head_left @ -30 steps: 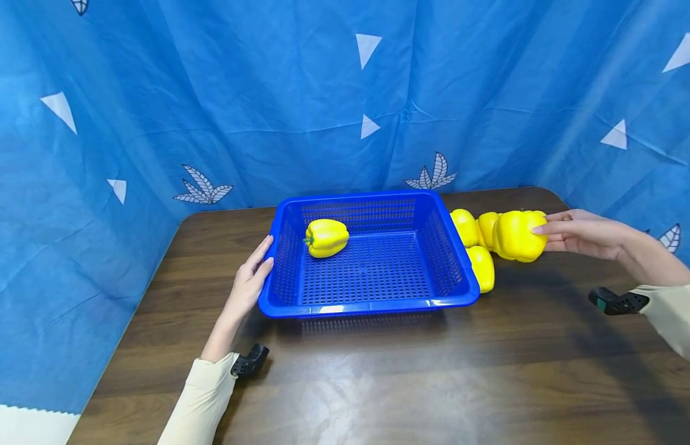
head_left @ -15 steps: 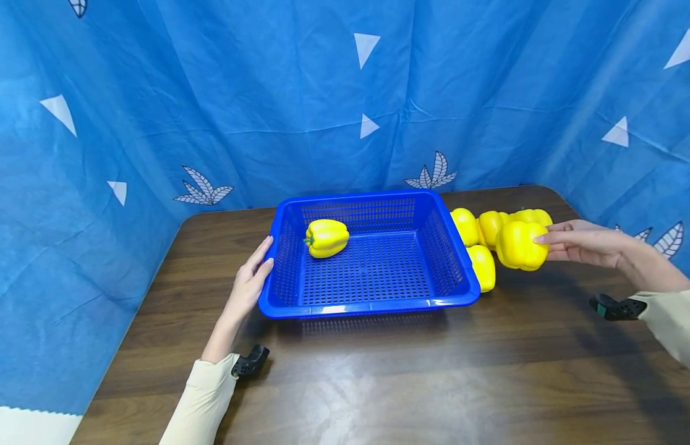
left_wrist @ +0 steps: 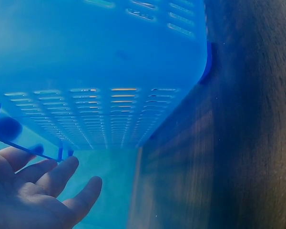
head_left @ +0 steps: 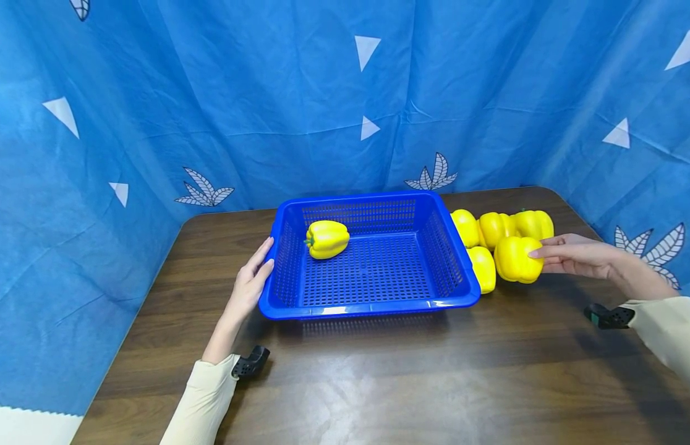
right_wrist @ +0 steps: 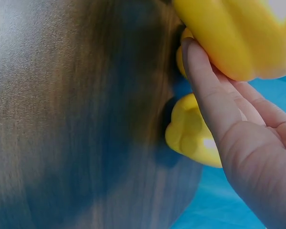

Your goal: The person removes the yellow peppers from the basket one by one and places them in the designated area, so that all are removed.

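Note:
In the head view a yellow bell pepper [head_left: 514, 259] is held by my right hand [head_left: 579, 256], thumb on its near side. Under it in the right wrist view the fingers [right_wrist: 214, 98] reach along its surface. My left hand [head_left: 249, 281] touches the left rim of a blue plastic basket [head_left: 373, 304], its fingers fairly straight. From the left wrist view these fingers [left_wrist: 57, 176] are spread beside the slotted basket wall. Inside the basket, towards its left, another yellow bell pepper [head_left: 329, 240] lies on its side, green stem facing left.
Right of the basket, several more yellow bell peppers [head_left: 495, 228] sit close together on the brown wooden table [head_left: 378, 377]. One pepper [head_left: 483, 270] is beside the basket's right wall, partly hidden. A blue patterned curtain [head_left: 300, 111] surrounds the table's back and sides.
My right hand has brought its pepper towards me and away from the rear peppers, uncovering the pepper at the far right. My left hand and the basket have stayed put.

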Available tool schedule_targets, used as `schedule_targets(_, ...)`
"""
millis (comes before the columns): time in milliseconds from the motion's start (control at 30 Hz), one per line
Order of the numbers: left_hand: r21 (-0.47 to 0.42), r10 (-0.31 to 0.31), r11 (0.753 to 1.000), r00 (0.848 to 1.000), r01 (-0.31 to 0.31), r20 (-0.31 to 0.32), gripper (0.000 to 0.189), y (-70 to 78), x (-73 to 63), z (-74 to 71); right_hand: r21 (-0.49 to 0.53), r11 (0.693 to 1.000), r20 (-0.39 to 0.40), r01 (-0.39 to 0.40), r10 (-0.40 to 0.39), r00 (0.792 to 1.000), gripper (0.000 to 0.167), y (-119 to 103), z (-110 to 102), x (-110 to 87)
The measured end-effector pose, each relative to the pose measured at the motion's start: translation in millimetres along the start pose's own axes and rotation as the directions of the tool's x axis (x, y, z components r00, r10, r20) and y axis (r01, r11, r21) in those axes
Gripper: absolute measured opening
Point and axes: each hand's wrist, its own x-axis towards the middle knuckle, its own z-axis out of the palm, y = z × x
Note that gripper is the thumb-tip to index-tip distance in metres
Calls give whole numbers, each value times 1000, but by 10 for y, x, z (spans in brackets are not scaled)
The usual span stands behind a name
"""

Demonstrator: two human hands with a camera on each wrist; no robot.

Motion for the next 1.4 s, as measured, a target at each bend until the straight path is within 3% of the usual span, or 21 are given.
schedule_targets(267, 8, 1, 1000, 1000, -1, 4, 49, 1, 9, 4, -61, 997, -55, -54, 50, 997, 23, 87, -24, 39)
schedule_targets(433, 16, 4, 1000, 1000, -4, -1, 49, -15, 10, 7, -146, 986, -106, -79, 63, 992, 66, 138, 5, 92)
schedule_targets(533, 15, 0, 1000, 1000, 0, -3, 49, -24, 10, 10, -154, 985, -137, -82, 61, 989, 72, 162, 32, 121)
schedule_targets(767, 5, -5, 1000, 1000, 5, -3, 49, -17, 10, 14, -148, 985, -173, -87, 61, 983, 72, 183, 62, 148)
schedule_targets(1133, 8, 3, 1000, 1000, -3, -3, 49, -22, 12, 12, -172, 981, -119, -92, 72, 990, 71, 208, 38, 151)
schedule_targets(1300, 7, 6, 1000, 1000, -6, -4, 49, -32, 12, 11, -138, 985, -93, -102, 90, 992, 74, 206, 36, 161)
schedule_targets(1400, 3, 7, 1000, 1000, -7, -3, 49, -32, 11, 11, -118, 988, -94, -98, 87, 992, 65, 205, 31, 163)
